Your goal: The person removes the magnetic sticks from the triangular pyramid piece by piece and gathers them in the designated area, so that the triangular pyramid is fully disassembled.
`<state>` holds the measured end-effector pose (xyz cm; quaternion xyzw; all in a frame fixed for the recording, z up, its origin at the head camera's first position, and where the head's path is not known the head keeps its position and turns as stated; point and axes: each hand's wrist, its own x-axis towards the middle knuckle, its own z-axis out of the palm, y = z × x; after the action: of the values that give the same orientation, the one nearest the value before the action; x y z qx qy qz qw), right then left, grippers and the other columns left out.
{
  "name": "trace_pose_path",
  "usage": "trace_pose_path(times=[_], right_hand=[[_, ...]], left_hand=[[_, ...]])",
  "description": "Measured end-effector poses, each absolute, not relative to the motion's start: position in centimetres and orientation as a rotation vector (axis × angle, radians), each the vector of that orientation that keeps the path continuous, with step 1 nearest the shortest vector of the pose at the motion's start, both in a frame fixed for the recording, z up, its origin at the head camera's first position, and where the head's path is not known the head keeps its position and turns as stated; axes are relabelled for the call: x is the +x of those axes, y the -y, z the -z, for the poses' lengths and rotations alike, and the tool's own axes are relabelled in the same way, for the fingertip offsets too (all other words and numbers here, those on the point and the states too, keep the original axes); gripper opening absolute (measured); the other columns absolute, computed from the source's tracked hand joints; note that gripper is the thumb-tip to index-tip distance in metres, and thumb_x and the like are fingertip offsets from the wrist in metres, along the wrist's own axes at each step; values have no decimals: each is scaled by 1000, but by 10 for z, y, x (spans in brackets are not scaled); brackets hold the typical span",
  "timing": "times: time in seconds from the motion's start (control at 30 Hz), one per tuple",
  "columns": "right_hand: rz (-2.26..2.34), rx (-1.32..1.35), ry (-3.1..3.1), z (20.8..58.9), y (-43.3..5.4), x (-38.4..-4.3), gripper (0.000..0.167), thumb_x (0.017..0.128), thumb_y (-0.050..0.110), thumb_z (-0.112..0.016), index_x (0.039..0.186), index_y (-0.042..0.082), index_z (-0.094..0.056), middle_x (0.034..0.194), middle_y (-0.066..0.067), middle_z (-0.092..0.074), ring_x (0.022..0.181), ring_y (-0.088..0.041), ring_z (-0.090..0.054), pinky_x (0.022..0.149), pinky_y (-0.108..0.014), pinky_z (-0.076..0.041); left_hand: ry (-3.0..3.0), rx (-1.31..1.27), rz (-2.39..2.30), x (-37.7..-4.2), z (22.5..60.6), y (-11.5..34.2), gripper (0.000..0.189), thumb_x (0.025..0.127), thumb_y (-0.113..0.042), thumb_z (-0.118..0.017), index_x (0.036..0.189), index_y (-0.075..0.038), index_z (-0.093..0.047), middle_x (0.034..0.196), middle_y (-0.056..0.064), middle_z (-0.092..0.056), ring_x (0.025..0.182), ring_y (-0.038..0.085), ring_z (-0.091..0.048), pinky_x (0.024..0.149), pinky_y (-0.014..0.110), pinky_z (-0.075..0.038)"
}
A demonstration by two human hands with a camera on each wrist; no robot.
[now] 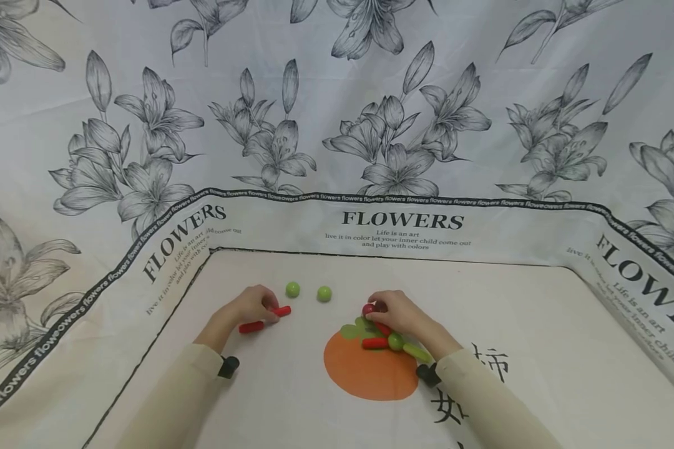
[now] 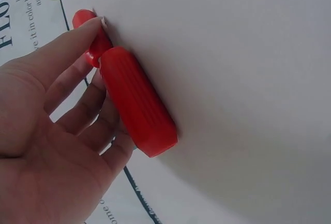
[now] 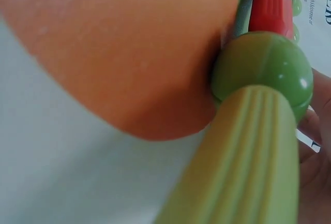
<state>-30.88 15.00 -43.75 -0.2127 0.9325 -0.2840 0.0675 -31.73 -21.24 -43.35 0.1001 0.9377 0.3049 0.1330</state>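
My left hand (image 1: 254, 305) pinches a red rod (image 1: 283, 310) between thumb and fingers, low over the table. A second red rod (image 2: 138, 102), ribbed, lies by the fingers, its end right at the pinched one in the left wrist view. Over on the other side, my right hand (image 1: 401, 312) holds a dark red ball (image 1: 367, 308) at its fingertips. Below that hand is a joined toy piece: a green ball (image 3: 262, 71) with a yellow-green ribbed rod (image 3: 238, 162) and red rods (image 1: 375, 343) reaching out from it. The right fingers are mostly hidden in the right wrist view.
Two loose green balls (image 1: 293, 289) sit between the hands, farther back. The white tablecloth (image 1: 281, 386) bears an orange persimmon print (image 1: 365, 374) and black characters. A flower-printed curtain (image 1: 292, 143) rises behind the table.
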Motion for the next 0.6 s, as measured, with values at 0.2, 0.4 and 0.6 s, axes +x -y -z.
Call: trace_pose_path(times=[0.2,0.4,0.6], right_hand=[[897,-615,-2758,433,-160,-298,42,95,22,-74,128,-2,-64,100,-7,-70,90,-20,-63,88,-41,-57],[905,-598,-2750,432,-170,-285,33,93,20,-74,117,-2,-70,92,-3,-69,84,-17,-60,82,-38,-56],[948,-594,-2715,432,-170,-280,18,94,12,-72,109,1,-74,93,-2,-70,86,-18,-60,83,-38,-56]], left_hand=[[-2716,357,-787,-315,432,214,26,87,-15,-82,110,-9,-71,103,2,-66,95,21,-57,92,41,-52],[-2725,454,-782,-309,422,216,26,91,-13,-78,114,-9,-69,106,3,-65,97,20,-57,91,41,-53],[-2745,593,-836,-297,409,196,28,95,-13,-73,121,-5,-67,116,10,-65,97,21,-58,87,39,-52]])
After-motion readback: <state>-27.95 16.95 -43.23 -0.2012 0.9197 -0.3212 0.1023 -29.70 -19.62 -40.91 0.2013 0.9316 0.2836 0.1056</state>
